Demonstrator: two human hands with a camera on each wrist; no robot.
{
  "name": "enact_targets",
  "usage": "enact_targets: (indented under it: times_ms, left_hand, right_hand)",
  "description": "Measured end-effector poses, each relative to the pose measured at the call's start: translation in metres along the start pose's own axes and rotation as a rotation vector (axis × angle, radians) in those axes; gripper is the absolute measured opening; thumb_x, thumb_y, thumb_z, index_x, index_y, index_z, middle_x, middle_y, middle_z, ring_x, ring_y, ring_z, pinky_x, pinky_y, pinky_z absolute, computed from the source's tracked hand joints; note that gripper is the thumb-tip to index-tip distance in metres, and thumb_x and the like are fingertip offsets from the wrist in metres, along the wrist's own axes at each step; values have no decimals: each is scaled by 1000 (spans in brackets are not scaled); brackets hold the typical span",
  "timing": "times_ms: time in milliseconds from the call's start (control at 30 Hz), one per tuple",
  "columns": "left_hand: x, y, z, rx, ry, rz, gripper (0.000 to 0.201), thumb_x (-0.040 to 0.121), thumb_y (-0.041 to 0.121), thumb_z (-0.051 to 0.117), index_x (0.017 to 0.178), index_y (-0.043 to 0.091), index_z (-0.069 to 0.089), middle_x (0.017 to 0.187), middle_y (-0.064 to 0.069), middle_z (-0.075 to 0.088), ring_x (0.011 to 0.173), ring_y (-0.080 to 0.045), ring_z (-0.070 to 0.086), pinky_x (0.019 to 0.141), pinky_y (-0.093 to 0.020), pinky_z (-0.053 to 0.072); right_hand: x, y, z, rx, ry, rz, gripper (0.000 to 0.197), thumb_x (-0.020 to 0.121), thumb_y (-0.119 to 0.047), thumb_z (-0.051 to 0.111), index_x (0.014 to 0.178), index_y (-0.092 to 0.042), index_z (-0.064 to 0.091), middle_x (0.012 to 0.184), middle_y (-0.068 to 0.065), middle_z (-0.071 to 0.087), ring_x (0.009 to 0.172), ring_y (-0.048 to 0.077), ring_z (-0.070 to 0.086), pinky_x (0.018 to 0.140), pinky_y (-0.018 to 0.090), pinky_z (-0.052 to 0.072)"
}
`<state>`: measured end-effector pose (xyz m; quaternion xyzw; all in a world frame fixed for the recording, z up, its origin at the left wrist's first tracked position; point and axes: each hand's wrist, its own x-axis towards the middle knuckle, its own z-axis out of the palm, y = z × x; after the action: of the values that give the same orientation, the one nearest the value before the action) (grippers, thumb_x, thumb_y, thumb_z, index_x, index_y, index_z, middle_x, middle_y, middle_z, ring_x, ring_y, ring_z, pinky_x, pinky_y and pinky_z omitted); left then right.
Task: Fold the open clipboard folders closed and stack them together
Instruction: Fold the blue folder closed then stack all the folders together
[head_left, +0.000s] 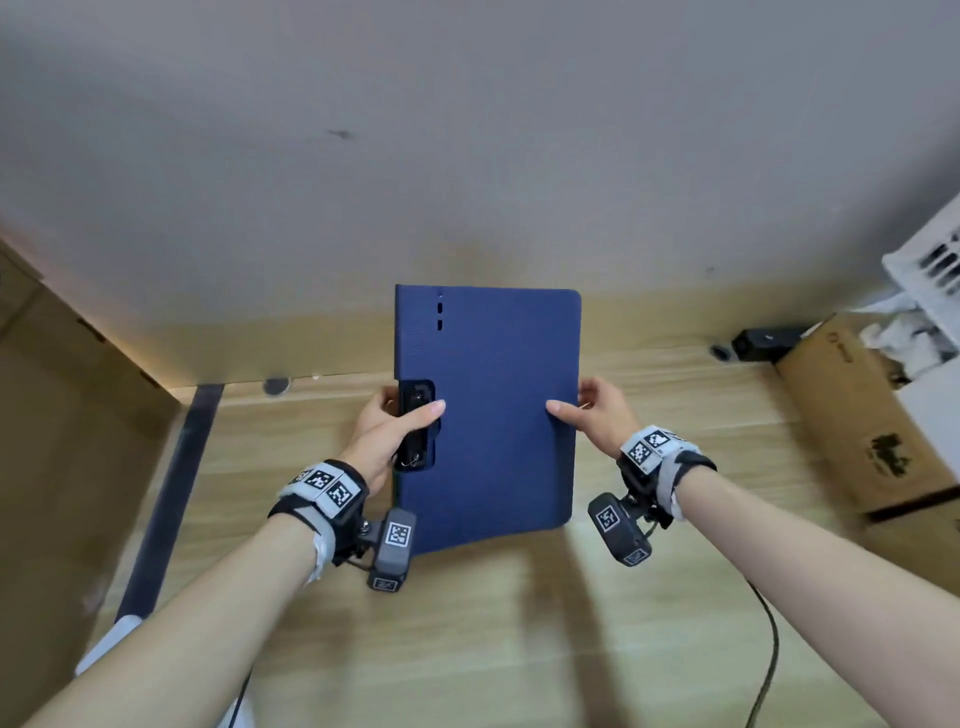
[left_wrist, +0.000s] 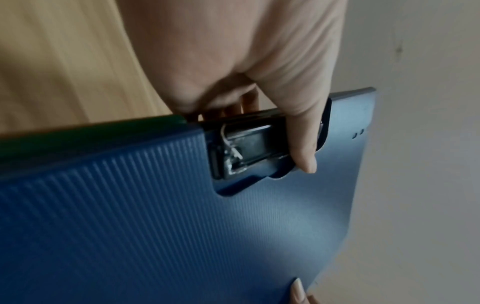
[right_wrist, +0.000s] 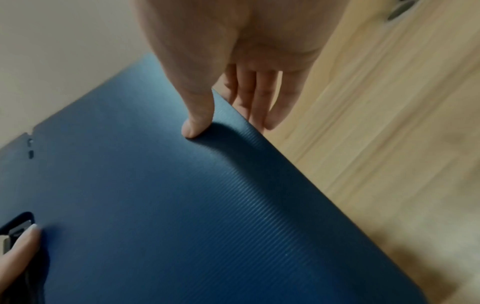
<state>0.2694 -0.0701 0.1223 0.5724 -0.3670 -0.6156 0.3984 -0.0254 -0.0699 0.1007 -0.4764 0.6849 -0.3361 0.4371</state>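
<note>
A closed dark blue clipboard folder (head_left: 488, 410) is held up above the wooden table, its ribbed cover facing me. My left hand (head_left: 395, 421) grips its left edge, thumb across the black metal clip (head_left: 415, 426) that shows through a cutout and fingers behind. In the left wrist view the thumb (left_wrist: 303, 148) lies over the clip (left_wrist: 246, 148). A green edge (left_wrist: 91, 127) shows behind the blue folder (left_wrist: 155, 226) there. My right hand (head_left: 587, 410) pinches the right edge, thumb (right_wrist: 194, 123) on the cover (right_wrist: 155, 205) and fingers (right_wrist: 259, 98) behind.
The wooden table (head_left: 493, 623) lies below, against a pale wall (head_left: 467, 156). A cardboard box (head_left: 857, 415) stands at the right with a black device (head_left: 763, 340) beside it. Another cardboard surface (head_left: 67, 415) and a dark strip (head_left: 171, 493) flank the left. A cable (head_left: 769, 649) trails near my right arm.
</note>
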Motion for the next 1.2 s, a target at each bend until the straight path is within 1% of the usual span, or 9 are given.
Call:
enact_targets:
  times_ms: [100,233,400,533,700,900,967,1100,1200]
  left_hand:
    - [0,10,20,97,-28,95,61,58,26,92,110,22,59,111,1,70,95,-13,69,75,-28,55]
    - [2,5,40,263,-20,205,55,64,11,90,110,20,61,108,6,70,100,-7,66,83,-25,52]
    - [-7,-29,54,388,-6,184,50,61,-2,88,98,21,64,94,13,68,88,-3,64,69,-12,50]
    - [-9,-44,55,382,30,142,51,62,2,88,96,28,62,98,12,69,94,-8,66,80,-27,52]
    - [-5,-30,56,495,-18,104,49,66,3,85,108,16,63,106,-2,70,100,-23,67,87,-37,53]
    - [-36,6,61,359,-33,178,54,81,-5,65,127,17,48,111,5,66,103,-10,62,84,-22,51]
    - [-37,17,63,195,-77,197,61,84,8,66,137,24,42,128,6,62,118,-9,58,97,-25,46]
    - [-15,10,60,20,-36,143,87,73,60,74,147,38,34,151,7,45,141,-17,39,118,-50,25]
    - [-22,25,74,1,36,158,72,79,66,62,138,27,50,139,1,58,132,-20,50,115,-52,31]
  right_hand:
    - [-2,-2,-27,-10,71,-67,37,76,-21,81,103,-11,58,90,-5,62,78,13,57,71,25,47]
    - [-4,11,-49,-3,125,-93,40,65,-29,84,97,-25,60,95,-4,70,86,19,65,81,37,53]
    - [-10,44,-57,-32,21,-35,51,58,-42,82,102,-22,65,98,-1,74,92,21,69,89,47,54]
    - [-23,35,-61,-13,-47,-61,34,76,-18,79,107,-14,67,103,1,74,99,18,69,93,37,53]
    - [-29,-3,-70,108,-64,-145,39,76,-14,79,111,-21,63,105,-6,73,97,9,68,82,18,52]
    - [-30,-6,-69,212,-61,-146,84,58,-42,89,131,-22,52,127,-4,65,119,16,60,105,44,46]
    - [-31,-4,-65,274,-72,-137,84,60,-42,88,132,-27,49,130,-5,63,124,16,57,107,44,43]
    - [-34,-19,-57,457,-73,-109,43,75,-50,76,112,-34,59,120,-5,68,118,15,60,105,36,42]
    - [-23,-25,-54,473,4,-22,66,71,-77,61,105,-20,62,121,-1,65,116,19,58,105,41,40]
